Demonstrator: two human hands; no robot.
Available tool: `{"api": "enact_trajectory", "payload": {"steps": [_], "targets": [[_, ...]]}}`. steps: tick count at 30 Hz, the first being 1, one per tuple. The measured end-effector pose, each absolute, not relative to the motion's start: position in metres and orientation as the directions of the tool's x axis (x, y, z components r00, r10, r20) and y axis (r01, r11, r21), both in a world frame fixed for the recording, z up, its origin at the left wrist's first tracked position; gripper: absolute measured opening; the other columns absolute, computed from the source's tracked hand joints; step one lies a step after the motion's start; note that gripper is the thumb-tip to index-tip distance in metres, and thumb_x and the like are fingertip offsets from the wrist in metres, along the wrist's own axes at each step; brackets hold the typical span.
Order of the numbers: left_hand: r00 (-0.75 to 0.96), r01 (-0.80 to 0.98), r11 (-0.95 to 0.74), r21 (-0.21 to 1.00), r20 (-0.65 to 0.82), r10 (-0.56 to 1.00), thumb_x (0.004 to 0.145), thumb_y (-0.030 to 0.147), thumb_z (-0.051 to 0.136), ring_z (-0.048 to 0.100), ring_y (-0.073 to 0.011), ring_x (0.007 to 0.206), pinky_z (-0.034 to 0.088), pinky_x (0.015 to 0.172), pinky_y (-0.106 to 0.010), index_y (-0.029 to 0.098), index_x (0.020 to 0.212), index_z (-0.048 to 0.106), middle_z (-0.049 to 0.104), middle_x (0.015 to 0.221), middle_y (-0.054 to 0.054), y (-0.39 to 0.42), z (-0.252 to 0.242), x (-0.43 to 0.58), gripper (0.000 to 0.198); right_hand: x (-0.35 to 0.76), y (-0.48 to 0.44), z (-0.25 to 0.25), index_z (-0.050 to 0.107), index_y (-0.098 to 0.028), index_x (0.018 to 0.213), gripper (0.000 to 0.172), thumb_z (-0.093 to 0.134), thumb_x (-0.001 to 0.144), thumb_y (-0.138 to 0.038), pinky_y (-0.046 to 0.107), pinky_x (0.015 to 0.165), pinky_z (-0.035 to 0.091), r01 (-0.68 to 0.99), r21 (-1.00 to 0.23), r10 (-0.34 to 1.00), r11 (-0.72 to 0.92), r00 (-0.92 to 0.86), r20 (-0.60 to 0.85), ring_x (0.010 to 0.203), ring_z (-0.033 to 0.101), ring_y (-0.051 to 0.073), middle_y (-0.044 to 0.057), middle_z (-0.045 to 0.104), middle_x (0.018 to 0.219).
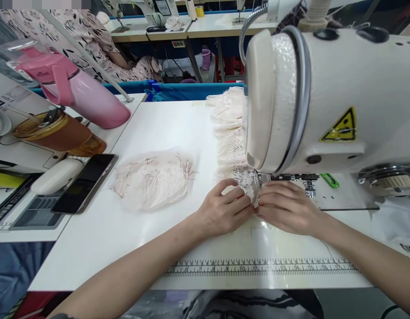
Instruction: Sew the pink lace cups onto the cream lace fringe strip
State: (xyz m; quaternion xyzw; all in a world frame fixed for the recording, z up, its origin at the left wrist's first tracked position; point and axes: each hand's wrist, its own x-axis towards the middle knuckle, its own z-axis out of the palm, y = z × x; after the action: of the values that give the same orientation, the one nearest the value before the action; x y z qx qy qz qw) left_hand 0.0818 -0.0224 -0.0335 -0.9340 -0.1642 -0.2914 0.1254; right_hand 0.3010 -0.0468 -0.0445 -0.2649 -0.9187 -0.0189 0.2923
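Cream lace fabric (230,137) lies gathered in ruffles along the left side of the sewing machine (281,97). Its near end reaches to the needle area, which the machine head partly hides. My left hand (225,209) has its fingers closed on the lace edge just in front of the presser foot. Close against it, my right hand (288,207) pinches the same edge from the right, fingertips together. Both wrists rest low over the table. To the left lies a separate bundle of pale, sheer lace (155,181) with loose reddish threads.
A black phone (85,184), an amber cup (59,133) and a pink bottle (79,91) stand at the left. A printed ruler (258,267) runs along the front edge. A green thread snipper (330,180) lies right of the needle. Another person's patterned clothing (88,40) shows behind.
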Motion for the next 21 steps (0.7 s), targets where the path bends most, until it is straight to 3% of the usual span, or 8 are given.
{"api": "enact_trajectory", "payload": {"steps": [2,4,8,12,21], "targets": [[0.793,0.357,-0.926,-0.124,0.564,0.23,0.087,0.013,0.056,0.059,-0.012,0.071,0.048,0.081,-0.03,0.018,0.073,0.056,0.064,0.071,0.003,-0.021,-0.034,0.082,0.015,0.301,-0.046,-0.045,0.061,-0.021,0.088,0.012,0.062,0.082,-0.01,0.03,0.085,0.049,0.456,-0.125,0.438,0.881,-0.688,0.579,0.096,0.06,0.012,-0.003,0.069,0.094],[0.815,0.353,-0.933,-0.063,0.51,0.274,0.09,0.016,0.052,0.063,-0.0156,0.089,0.049,0.087,-0.031,0.017,0.087,0.061,0.069,0.09,-0.002,-0.02,-0.037,0.081,0.009,0.301,-0.047,-0.046,0.061,-0.019,0.087,0.014,0.064,0.08,-0.008,0.028,0.083,0.051,0.452,-0.131,0.435,0.882,-0.679,0.591,0.093,0.061,0.012,-0.003,0.069,0.092],[0.839,0.417,-0.907,0.061,0.357,0.41,0.092,0.028,0.043,0.05,-0.0243,0.126,0.045,0.102,-0.038,0.008,0.126,0.05,0.059,0.128,-0.015,-0.015,-0.042,0.079,0.04,0.298,-0.048,-0.052,0.061,-0.019,0.09,0.014,0.062,0.082,-0.007,0.026,0.081,0.053,0.489,-0.143,0.474,0.861,-0.667,0.575,0.09,0.063,0.011,-0.004,0.07,0.091],[0.845,0.449,-0.891,0.066,0.293,0.448,0.089,0.033,0.042,0.049,-0.0259,0.128,0.044,0.104,-0.04,0.007,0.134,0.045,0.056,0.132,-0.015,-0.011,-0.044,0.076,0.052,0.297,-0.047,-0.057,0.06,-0.018,0.094,0.016,0.057,0.085,-0.006,0.026,0.079,0.053,0.462,-0.142,0.46,0.875,-0.704,0.541,0.095,0.062,0.012,-0.002,0.069,0.095],[0.86,0.446,-0.895,0.014,0.271,0.433,0.078,0.02,0.044,0.053,-0.0249,0.123,0.04,0.107,-0.043,0.011,0.128,0.053,0.061,0.128,-0.009,-0.001,-0.038,0.073,0.052,0.296,-0.046,-0.061,0.058,-0.02,0.094,0.023,0.051,0.083,-0.001,0.027,0.084,0.052,0.48,-0.103,0.465,0.871,-0.74,0.485,0.098,0.061,0.011,-0.005,0.069,0.097]]}}
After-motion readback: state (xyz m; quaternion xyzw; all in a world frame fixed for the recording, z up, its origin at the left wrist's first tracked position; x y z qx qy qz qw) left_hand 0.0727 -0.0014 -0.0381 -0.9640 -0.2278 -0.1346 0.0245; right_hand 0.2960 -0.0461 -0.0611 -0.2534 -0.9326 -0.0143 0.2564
